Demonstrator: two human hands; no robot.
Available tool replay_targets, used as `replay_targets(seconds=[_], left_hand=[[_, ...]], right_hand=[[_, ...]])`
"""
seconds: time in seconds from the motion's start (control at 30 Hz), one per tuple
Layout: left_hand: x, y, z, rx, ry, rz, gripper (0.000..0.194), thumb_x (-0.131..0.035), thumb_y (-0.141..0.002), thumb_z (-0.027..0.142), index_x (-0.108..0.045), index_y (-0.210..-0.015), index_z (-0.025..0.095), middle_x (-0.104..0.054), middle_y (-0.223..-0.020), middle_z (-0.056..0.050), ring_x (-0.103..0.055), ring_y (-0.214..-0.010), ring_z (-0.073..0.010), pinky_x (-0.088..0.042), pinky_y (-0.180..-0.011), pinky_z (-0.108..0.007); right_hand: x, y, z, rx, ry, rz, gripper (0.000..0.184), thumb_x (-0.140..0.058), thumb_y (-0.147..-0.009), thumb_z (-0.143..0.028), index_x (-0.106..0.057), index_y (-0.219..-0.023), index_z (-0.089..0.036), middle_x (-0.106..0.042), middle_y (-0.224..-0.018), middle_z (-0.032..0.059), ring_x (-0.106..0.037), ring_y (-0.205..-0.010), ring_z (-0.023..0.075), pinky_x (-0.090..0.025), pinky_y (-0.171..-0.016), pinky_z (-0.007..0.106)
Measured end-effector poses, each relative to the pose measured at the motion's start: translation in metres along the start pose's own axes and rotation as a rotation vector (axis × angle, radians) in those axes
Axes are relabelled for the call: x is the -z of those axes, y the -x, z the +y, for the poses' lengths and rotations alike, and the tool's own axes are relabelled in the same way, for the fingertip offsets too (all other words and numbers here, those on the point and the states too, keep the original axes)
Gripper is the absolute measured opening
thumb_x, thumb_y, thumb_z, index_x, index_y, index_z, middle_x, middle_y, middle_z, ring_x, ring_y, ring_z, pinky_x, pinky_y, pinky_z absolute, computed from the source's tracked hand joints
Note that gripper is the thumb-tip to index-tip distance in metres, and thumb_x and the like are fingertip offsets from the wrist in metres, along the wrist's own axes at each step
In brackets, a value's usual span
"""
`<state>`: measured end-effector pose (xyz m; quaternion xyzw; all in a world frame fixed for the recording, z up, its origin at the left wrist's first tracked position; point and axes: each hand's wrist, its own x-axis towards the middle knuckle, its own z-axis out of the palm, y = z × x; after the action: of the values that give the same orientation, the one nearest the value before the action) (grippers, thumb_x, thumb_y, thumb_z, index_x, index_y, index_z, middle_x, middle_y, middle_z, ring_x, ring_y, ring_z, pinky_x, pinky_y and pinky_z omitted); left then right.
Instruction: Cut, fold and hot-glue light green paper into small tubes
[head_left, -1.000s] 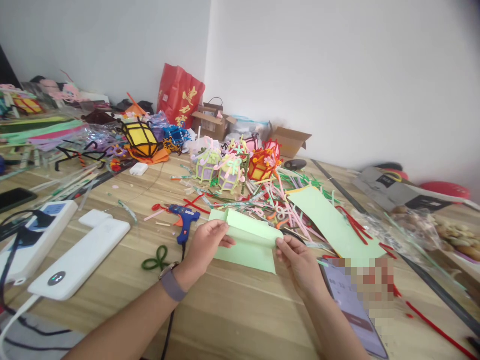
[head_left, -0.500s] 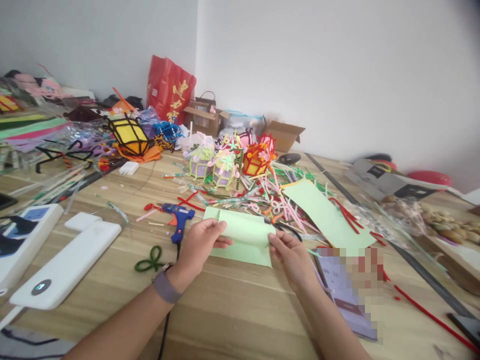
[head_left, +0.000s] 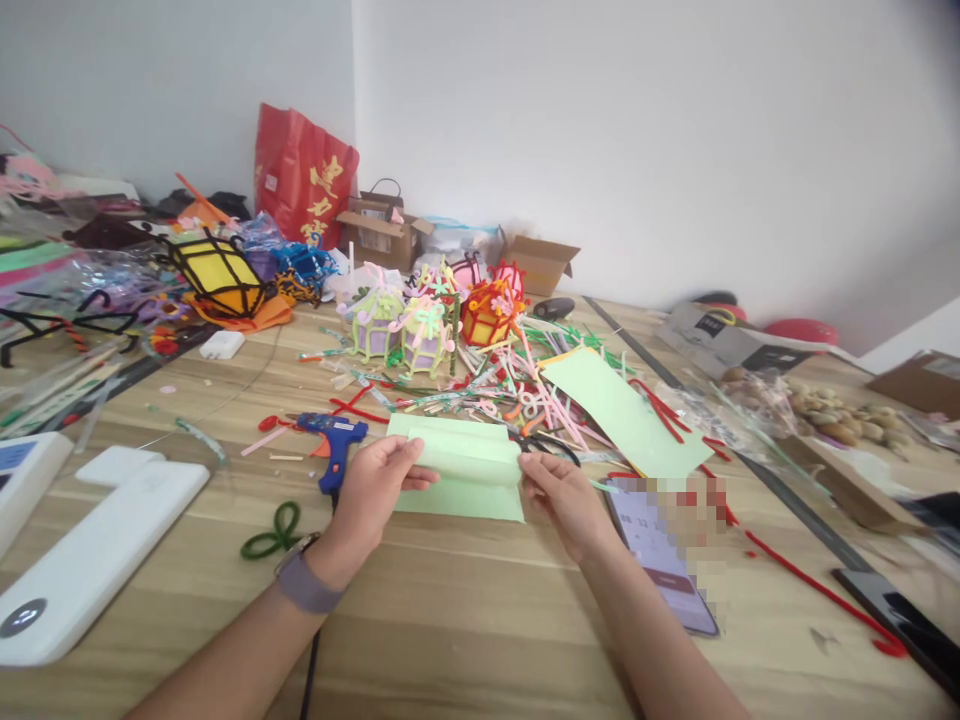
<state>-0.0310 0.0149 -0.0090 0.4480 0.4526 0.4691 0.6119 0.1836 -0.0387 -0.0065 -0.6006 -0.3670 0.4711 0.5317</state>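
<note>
Between my hands is a folded strip of light green paper point(head_left: 469, 465), held just above or on another flat green sheet point(head_left: 457, 502) on the wooden table. My left hand point(head_left: 379, 480) pinches the strip's left end between thumb and fingers. At its right end, my right hand point(head_left: 559, 495) pinches the paper the same way. A blue hot glue gun point(head_left: 337, 450) lies left of my left hand, with a looped dark green pipe cleaner point(head_left: 271, 535) below it. Scissors point(head_left: 551, 447) lie behind my right hand, partly hidden.
Small pipe-cleaner lanterns point(head_left: 427, 335) stand behind the paper among scattered strips. More green sheets point(head_left: 630, 415) lie to the right, near a phone point(head_left: 660, 560). A white power bank point(head_left: 112, 560) is at left; a red bag point(head_left: 304, 175) and cardboard boxes point(head_left: 540, 265) stand against the wall.
The whole scene has shifted left in the view as my head turned slightly right. Both hands keep their pinch on the green paper, which has barely changed shape.
</note>
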Motion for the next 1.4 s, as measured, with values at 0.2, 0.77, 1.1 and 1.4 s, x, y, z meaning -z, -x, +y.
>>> replay_targets(seconds=[0.2,0.77,1.1,1.4], left_hand=[[0.001,0.002,-0.001,0.017,-0.009,0.022,0.042,-0.072,-0.063,0.054,-0.055,-0.067,0.016,-0.057,-0.058,0.005,-0.068,-0.056,-0.0153,-0.053,-0.051,-0.021],[0.007,0.021,-0.001,-0.994,-0.572,-0.047,0.025,-0.051,-0.094,0.026,-0.069,-0.077,0.018,-0.072,-0.074,-0.005,-0.067,-0.064,-0.0128,-0.053,-0.060,-0.021],[0.006,0.028,-0.001,-1.266,-0.776,0.006,0.022,-0.051,-0.095,0.021,-0.067,-0.079,0.018,-0.063,-0.081,-0.005,-0.056,-0.059,-0.0085,-0.046,-0.053,-0.017],[-0.001,0.026,0.001,-0.945,-0.643,-0.001,0.030,-0.053,-0.093,0.025,-0.063,-0.066,0.018,-0.061,-0.077,-0.004,-0.056,-0.064,-0.0117,-0.043,-0.059,-0.022]], right_hand=[[0.000,0.000,0.001,0.081,0.038,-0.025,0.049,-0.080,-0.056,-0.062,-0.058,-0.060,-0.019,-0.041,-0.049,-0.0073,-0.028,-0.046,0.0066,-0.018,-0.046,0.023],[0.002,-0.009,0.016,0.260,-0.172,0.040,0.036,-0.081,-0.064,-0.052,-0.064,-0.075,-0.023,-0.064,-0.066,-0.0016,-0.050,-0.049,0.0101,-0.042,-0.046,0.023],[0.003,-0.013,0.020,0.268,-0.288,0.106,0.033,-0.086,-0.058,-0.049,-0.069,-0.073,-0.024,-0.065,-0.071,-0.0011,-0.058,-0.067,0.0139,-0.050,-0.055,0.023],[0.006,-0.012,0.017,0.247,-0.151,0.049,0.038,-0.080,-0.065,-0.055,-0.062,-0.069,-0.022,-0.054,-0.055,-0.0034,-0.046,-0.052,0.0120,-0.035,-0.051,0.025]])
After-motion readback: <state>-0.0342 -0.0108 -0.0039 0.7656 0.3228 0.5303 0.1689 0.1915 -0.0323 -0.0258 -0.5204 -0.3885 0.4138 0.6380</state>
